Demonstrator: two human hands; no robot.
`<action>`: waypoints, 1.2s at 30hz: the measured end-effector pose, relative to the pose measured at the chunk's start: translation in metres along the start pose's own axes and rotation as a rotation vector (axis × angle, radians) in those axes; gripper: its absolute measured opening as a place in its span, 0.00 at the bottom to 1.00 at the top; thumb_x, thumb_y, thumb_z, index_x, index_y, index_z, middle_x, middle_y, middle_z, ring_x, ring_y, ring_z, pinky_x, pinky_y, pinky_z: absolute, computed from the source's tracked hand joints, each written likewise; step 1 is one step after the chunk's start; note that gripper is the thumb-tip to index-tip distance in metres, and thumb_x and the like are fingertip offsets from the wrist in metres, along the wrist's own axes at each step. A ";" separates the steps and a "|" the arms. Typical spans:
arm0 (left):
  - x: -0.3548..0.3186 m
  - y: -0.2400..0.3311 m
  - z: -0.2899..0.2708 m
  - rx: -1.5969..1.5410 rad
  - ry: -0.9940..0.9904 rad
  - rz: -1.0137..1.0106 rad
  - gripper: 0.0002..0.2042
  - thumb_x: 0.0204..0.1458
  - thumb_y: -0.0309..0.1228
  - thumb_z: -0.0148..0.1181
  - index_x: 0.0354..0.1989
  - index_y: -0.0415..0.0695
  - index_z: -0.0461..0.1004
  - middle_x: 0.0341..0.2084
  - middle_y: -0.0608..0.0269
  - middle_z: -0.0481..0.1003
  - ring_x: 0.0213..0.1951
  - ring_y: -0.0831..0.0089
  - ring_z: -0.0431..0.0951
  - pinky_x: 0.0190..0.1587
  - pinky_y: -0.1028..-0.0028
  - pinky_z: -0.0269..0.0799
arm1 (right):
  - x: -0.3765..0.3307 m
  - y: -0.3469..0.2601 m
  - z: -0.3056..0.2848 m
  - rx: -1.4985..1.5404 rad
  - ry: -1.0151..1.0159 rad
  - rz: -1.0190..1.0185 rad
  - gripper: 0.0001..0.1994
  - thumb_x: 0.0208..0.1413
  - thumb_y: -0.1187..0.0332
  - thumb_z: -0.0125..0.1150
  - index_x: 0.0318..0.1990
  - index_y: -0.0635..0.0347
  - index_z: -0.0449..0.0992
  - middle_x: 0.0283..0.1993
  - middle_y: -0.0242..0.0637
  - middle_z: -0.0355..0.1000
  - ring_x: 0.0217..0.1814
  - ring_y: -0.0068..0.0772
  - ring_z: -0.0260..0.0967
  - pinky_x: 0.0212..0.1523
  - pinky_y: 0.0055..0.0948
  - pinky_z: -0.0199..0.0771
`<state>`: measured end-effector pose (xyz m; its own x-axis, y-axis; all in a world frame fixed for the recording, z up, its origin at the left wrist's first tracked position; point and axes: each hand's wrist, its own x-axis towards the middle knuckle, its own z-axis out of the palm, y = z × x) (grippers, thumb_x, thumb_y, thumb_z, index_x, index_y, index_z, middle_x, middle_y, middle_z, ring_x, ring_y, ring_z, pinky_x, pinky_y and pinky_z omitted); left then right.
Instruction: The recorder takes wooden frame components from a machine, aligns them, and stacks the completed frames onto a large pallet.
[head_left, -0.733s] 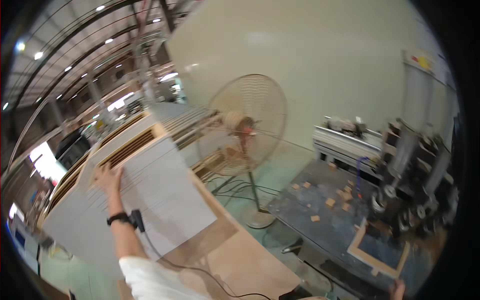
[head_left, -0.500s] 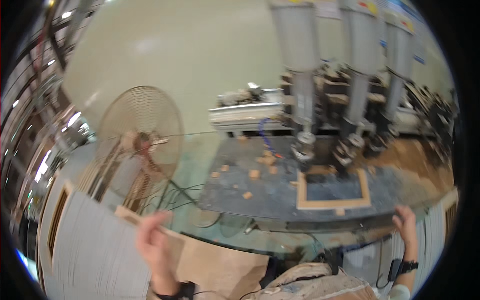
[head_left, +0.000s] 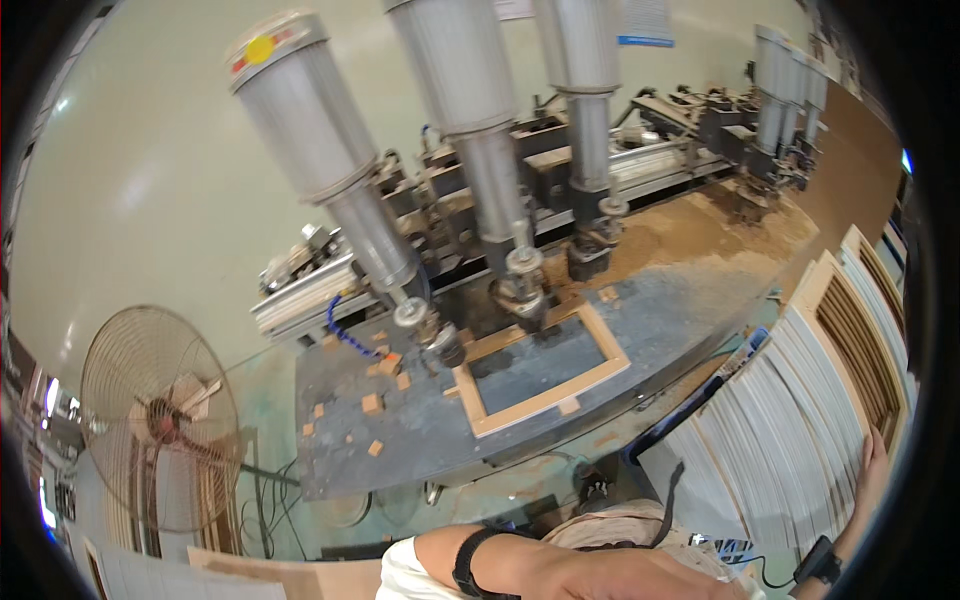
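Note:
My right hand (head_left: 870,478) is at the far right, its fingers closed at the edge of a light wooden frame (head_left: 836,368) that ends a long stack of frames (head_left: 755,430). My left arm comes across the lower edge toward the right, with a black strap around the wrist. Of my left hand (head_left: 635,577) only the back shows; its fingers are cut off by the lower edge. On the dark worktable ahead lies a single rectangular wooden frame (head_left: 548,398), flat, its far side under the heads of the grey machine cylinders (head_left: 460,90).
Small wood blocks (head_left: 373,403) are scattered on the left part of the worktable (head_left: 420,445). Sawdust (head_left: 690,225) covers its far right. A large caged fan (head_left: 160,415) stands at left, with cables on the floor beside it. More panels (head_left: 300,577) are at lower left.
My view has swung to the right. My right hand has gone from free in the air to the edge of the stacked frame. My left arm has swung across toward the right.

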<state>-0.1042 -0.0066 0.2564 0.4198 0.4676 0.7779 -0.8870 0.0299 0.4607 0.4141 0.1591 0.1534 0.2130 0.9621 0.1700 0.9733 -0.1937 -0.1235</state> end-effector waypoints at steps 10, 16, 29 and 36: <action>-0.014 -0.009 -0.070 0.244 -0.056 -0.236 0.19 0.56 0.44 0.55 0.37 0.38 0.75 0.36 0.58 0.76 0.43 0.62 0.75 0.50 0.63 0.66 | -0.025 -0.038 -0.002 0.352 0.140 -0.184 0.28 0.40 0.82 0.60 0.55 0.67 0.68 0.56 0.49 0.66 0.59 0.46 0.64 0.60 0.33 0.61; -0.227 -0.028 -0.291 1.835 1.045 -1.224 0.26 0.50 0.49 0.58 0.54 0.45 0.69 0.49 0.53 0.70 0.51 0.52 0.69 0.50 0.55 0.66 | -0.050 -0.126 -0.012 0.135 0.235 -0.667 0.32 0.32 0.84 0.63 0.54 0.64 0.70 0.53 0.49 0.67 0.57 0.50 0.64 0.59 0.37 0.62; -0.400 -0.151 -0.255 1.500 1.304 -1.057 0.23 0.44 0.33 0.57 0.51 0.42 0.69 0.50 0.44 0.68 0.54 0.48 0.67 0.51 0.54 0.68 | -0.011 -0.385 0.057 -0.083 -0.357 -1.744 0.24 0.48 0.47 0.59 0.47 0.53 0.74 0.27 0.39 0.69 0.29 0.44 0.71 0.29 0.38 0.73; -0.349 -0.103 -0.104 1.786 0.684 -1.354 0.23 0.44 0.40 0.62 0.48 0.47 0.65 0.32 0.52 0.72 0.28 0.51 0.77 0.28 0.57 0.74 | -0.010 -0.437 0.283 0.132 -0.451 -1.752 0.26 0.51 0.45 0.56 0.52 0.51 0.71 0.34 0.41 0.71 0.34 0.49 0.72 0.34 0.43 0.73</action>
<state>-0.1793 -0.0810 -0.1069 -0.0307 0.9790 -0.2014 0.8731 0.1243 0.4715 -0.0380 0.2885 -0.0712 -0.9974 -0.0103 -0.0719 0.0032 0.9827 -0.1850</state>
